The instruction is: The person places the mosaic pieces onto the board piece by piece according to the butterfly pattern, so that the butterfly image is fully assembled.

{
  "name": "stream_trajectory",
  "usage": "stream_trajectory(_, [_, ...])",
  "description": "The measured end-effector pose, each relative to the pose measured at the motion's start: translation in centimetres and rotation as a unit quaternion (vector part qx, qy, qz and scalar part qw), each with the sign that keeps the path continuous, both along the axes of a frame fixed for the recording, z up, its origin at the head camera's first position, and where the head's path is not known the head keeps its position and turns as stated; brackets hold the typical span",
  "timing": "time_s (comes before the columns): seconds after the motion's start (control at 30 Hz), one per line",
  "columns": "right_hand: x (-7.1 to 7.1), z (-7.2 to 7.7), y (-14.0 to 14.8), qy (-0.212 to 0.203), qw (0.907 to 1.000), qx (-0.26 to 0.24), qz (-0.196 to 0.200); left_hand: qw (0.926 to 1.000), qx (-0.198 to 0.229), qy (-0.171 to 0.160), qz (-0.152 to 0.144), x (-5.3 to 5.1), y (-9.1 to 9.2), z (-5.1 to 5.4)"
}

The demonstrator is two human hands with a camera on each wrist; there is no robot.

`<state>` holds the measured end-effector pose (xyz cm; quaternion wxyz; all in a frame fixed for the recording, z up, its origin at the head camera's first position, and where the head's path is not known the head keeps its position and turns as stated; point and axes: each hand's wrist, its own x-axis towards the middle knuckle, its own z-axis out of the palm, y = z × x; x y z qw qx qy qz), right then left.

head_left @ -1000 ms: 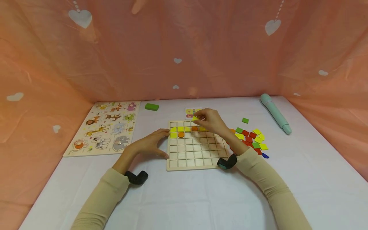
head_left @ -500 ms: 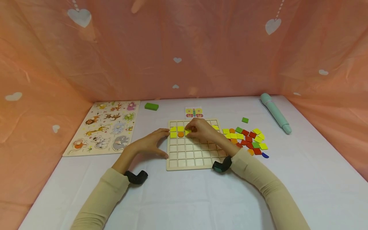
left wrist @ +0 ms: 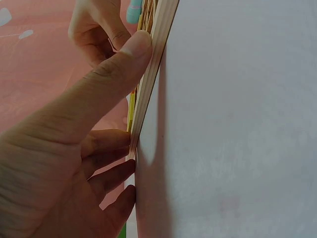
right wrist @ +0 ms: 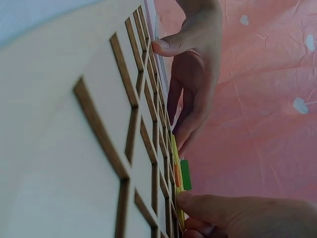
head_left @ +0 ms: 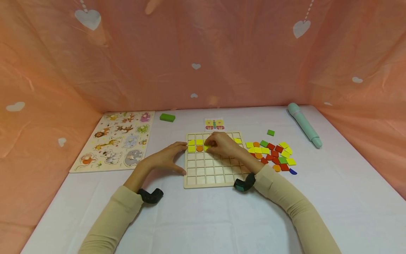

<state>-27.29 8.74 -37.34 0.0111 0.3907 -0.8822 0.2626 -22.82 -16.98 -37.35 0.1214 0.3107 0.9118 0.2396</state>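
A wooden grid board (head_left: 209,173) lies in the middle of the table. My left hand (head_left: 165,157) touches its left edge, thumb and fingers spread and fairly straight. With thumb and fingertips my right hand (head_left: 226,145) pinches a yellow square tile (head_left: 206,148) at the third cell of the second filled row; the fingers partly cover it. Left of that tile lies an orange disc (head_left: 199,149), then another yellow tile (head_left: 191,149). Yellow squares fill cells in the row above, some hidden behind the right hand. In the right wrist view, the right thumb (right wrist: 190,201) presses on the tile.
Loose red, yellow, green and orange pieces (head_left: 274,154) lie right of the board. A butterfly pattern card (head_left: 214,124) sits behind it. At the left is an animal puzzle board (head_left: 104,143), with a green block (head_left: 167,117) nearby. A mint stick (head_left: 304,125) lies far right.
My right hand has come down from near the card, toward me and left, bringing the yellow tile onto the second filled row. The left hand has stayed at the board's edge.
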Motion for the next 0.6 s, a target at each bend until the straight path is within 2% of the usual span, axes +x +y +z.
stream_trajectory(0.4, [0.0,0.1,-0.1,0.011,0.9999,0.003,0.007,1.0,0.003,-0.003,-0.002,0.0,0.0,0.1])
stream_trajectory(0.6, [-0.1,1.3,0.8,-0.005,0.9996,-0.024,-0.011,1.0,0.003,-0.002,-0.004,0.0,0.1,0.0])
